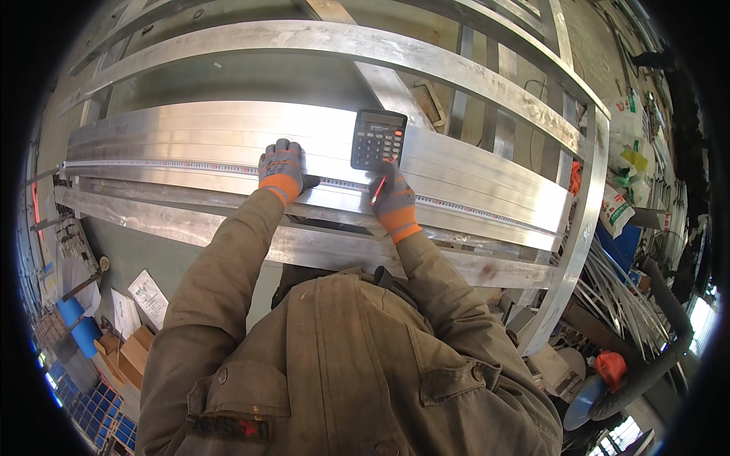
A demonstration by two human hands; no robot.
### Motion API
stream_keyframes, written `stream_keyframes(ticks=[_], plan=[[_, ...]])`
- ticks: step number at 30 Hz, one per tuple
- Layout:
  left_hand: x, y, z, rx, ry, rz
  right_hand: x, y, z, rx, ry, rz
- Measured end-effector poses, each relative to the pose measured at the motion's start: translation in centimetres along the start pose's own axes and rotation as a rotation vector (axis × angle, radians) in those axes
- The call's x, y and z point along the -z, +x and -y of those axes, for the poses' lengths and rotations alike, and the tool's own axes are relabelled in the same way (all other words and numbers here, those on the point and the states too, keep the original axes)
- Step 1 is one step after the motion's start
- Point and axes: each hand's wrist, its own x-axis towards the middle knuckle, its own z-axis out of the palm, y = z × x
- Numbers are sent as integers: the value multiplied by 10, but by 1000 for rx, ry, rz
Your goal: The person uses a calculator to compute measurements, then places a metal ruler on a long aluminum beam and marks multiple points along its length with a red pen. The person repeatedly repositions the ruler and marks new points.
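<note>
A ladder-like frame [319, 36] of scuffed metal is standing over a greenish floor [144, 262] in a cluttered workshop, and a long, shiny, grooved panel [487, 178] is lying across it. A flat tape measure [167, 164] is running left to right near the panel's near edge, along its long axis, while the grey-gloved left hand [281, 169] is resting over it, fingers together, thumb out. The right hand's [395, 199] fingers are clamping a slim red stick [378, 190] by a boxy black calculator [377, 140], which is lying on the panel, screen end pointing away.

1 blue roll [82, 339] nr cardboard [137, 348], L; dark hose [645, 384], R
</note>
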Motion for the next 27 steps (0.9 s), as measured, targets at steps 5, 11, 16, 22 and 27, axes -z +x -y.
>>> stream_keyframes(ticks=[5, 11, 16, 22, 27], plan=[[0, -1, 0, -4, 4, -3, -1, 2, 6, 75, 43, -47], [0, -1, 0, -4, 8, -10, -12, 18, 10, 172, -7, -79], [2, -2, -2, 1, 5, 6, 2, 13, 2, 76, 63, -159], [1, -1, -1, 4, 10, 11, 22, 4, -18, 131, 40, -267], [1, 0, -1, -12, 24, 11, 17, 1, -22, 48, 15, -182]])
